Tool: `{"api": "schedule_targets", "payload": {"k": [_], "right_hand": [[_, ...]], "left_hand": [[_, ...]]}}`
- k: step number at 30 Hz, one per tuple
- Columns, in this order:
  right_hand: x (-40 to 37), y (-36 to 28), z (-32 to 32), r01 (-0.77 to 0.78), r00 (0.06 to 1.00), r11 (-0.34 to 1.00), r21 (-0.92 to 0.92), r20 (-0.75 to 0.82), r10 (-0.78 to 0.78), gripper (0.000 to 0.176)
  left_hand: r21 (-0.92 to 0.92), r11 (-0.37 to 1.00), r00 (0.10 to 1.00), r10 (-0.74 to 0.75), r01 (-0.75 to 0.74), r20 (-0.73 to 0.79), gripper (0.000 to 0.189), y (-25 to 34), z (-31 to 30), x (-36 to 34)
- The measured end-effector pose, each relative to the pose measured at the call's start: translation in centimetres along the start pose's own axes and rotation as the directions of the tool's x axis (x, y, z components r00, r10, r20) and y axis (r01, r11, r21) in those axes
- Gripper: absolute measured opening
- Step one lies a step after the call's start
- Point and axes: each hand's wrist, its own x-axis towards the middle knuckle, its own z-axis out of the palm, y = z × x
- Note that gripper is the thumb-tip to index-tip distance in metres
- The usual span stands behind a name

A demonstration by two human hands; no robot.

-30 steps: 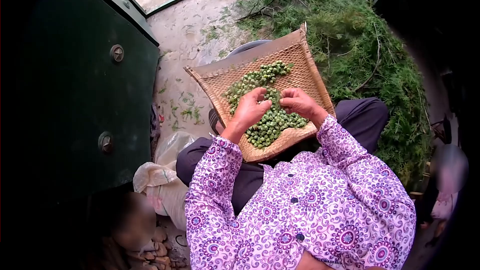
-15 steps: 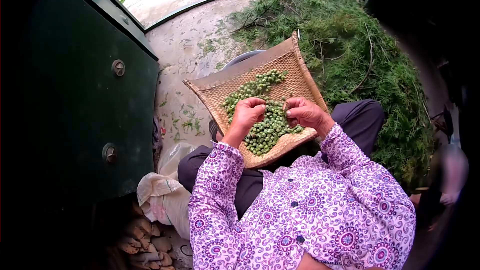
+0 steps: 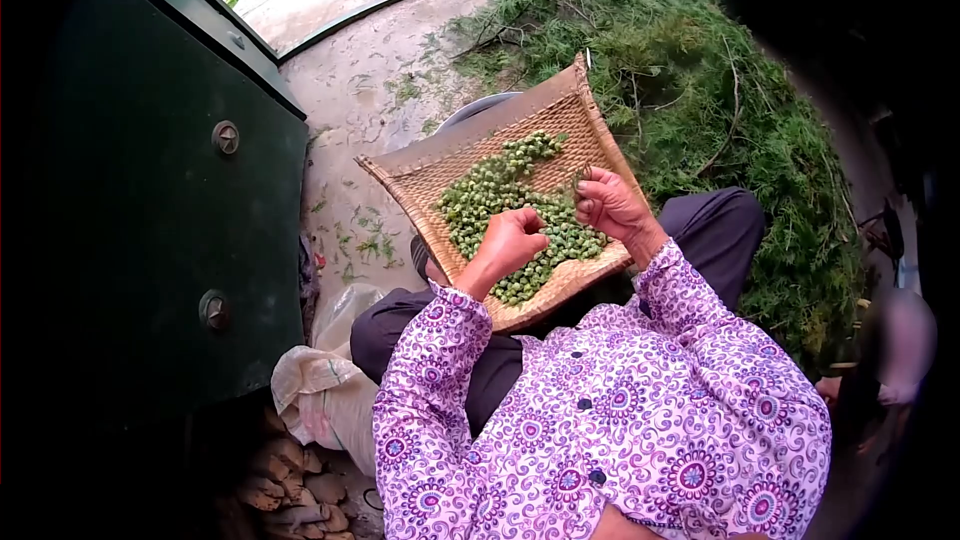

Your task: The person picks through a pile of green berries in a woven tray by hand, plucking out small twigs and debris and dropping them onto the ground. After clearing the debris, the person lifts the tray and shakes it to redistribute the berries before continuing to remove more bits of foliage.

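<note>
A woven winnowing basket (image 3: 575, 125) rests across my lap, holding a spread heap of small round green cones (image 3: 485, 190). My left hand (image 3: 512, 243) is low over the near part of the heap, thumb and fingers pinched together; what is in the pinch, if anything, is hidden. To its right and a little farther away, my right hand (image 3: 615, 206) is closed, gripping a thin sprig (image 3: 582, 178) between thumb and forefinger above the basket's right side.
Cut evergreen branches (image 3: 690, 70) cover the floor ahead and to the right. A dark green metal door (image 3: 150, 200) stands at left. Beside my left knee are a pale woven sack (image 3: 325, 390) and wood pieces (image 3: 290, 475). A metal basin (image 3: 475, 110) shows behind the basket.
My left hand has shifted toward me and slightly right over the cones. The right hand has risen and turned, so the thin sprig in its fingers now shows.
</note>
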Motion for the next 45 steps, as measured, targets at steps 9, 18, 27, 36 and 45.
{"api": "schedule_targets", "payload": {"k": [9,18,27,36,45], "right_hand": [[-3.6,-7.5,-11.5,-0.337,0.703,-0.482,-0.809,0.125,-0.700,0.019],[-1.9,2.8,-7.6,-0.188,0.980,-0.508,-0.841,-0.198,-0.035,0.010],[-0.1,5.5,-10.6,-0.308,0.946,-0.445,-0.841,-0.322,-0.046,0.018],[-1.1,2.0,-7.4,-0.205,0.973,0.122,-0.971,-0.216,-0.083,0.009],[-3.7,-0.4,-3.7,0.015,0.998,0.414,-0.910,0.037,0.045,0.007]], "left_hand": [[0.593,0.804,0.993,-0.025,-0.047,0.113,0.037,0.4,-0.2,-0.7],[0.538,0.836,0.994,0.072,-0.103,0.079,0.043,1.6,-1.2,-1.0],[0.538,0.838,0.996,0.088,-0.089,0.028,0.038,0.5,-2.2,-1.2],[0.491,0.869,0.996,0.009,-0.053,0.093,0.044,-1.1,-0.8,-0.5],[-0.440,0.897,0.998,-0.055,0.054,0.010,0.033,-1.4,8.0,1.0]]}}
